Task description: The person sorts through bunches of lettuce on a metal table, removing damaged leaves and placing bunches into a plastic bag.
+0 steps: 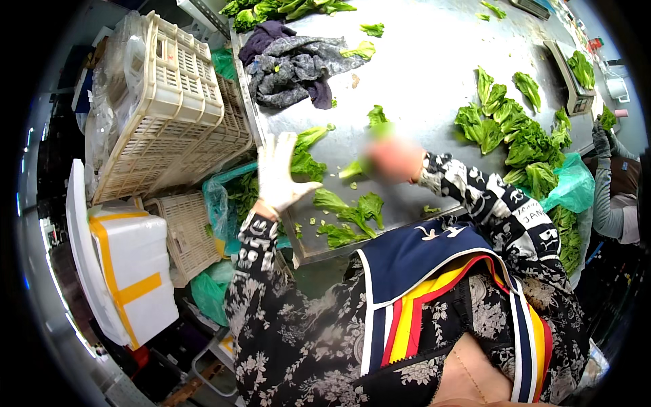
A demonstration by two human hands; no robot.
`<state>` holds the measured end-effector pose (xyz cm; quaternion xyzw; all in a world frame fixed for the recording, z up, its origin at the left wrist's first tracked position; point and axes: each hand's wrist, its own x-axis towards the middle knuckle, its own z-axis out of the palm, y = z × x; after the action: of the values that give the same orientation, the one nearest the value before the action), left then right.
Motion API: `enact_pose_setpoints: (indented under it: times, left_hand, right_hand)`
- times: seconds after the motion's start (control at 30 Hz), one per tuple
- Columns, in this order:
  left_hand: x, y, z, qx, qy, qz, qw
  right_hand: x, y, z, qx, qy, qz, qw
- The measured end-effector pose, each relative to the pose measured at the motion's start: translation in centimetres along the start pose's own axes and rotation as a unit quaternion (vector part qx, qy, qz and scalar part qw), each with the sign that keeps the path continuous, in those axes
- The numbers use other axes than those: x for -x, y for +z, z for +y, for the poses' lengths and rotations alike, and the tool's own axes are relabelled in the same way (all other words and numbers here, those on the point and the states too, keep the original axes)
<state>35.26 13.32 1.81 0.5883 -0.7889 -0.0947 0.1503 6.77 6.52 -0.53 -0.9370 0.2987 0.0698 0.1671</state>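
My left hand (pixel 280 175), in a white glove, is spread with its fingers apart near the left edge of the steel table (pixel 427 96). Beside it lie loose green lettuce leaves (pixel 307 164), with another group of lettuce leaves (pixel 351 213) just below on the tabletop. My right hand (pixel 395 155) is over the middle of the table and badly blurred. A lettuce leaf (pixel 378 116) shows just above it and a pale leaf end (pixel 351 170) to its left; I cannot tell whether the hand grips either one.
A heap of lettuce (pixel 529 135) lies at the right, near a weighing scale (pixel 569 76) bearing lettuce. Grey cloth (pixel 305 66) is bunched at upper left. Plastic crates (pixel 168 112) and a white foam box (pixel 135 269) stand left. A co-worker's gloved hand (pixel 601 138) is far right.
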Motion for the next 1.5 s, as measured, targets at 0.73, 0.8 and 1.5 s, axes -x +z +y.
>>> enact_pose_setpoints:
  times: [0.73,0.8,1.5]
  left_hand:
    - [10.8,7.9,9.7,0.345,-0.068,0.036,0.935]
    - [8.8,7.3,10.2,0.398,-0.067,0.075,0.912]
    - [2.4,-1.8,5.7,-0.129,-0.285,-0.036,0.949]
  right_hand:
    - [3.4,1.8,-9.9,-0.479,0.012,-0.113,0.87]
    - [3.9,1.7,-8.7,-0.411,-0.029,-0.053,0.91]
    - [18.5,-0.8,10.2,-0.107,0.511,0.179,0.834]
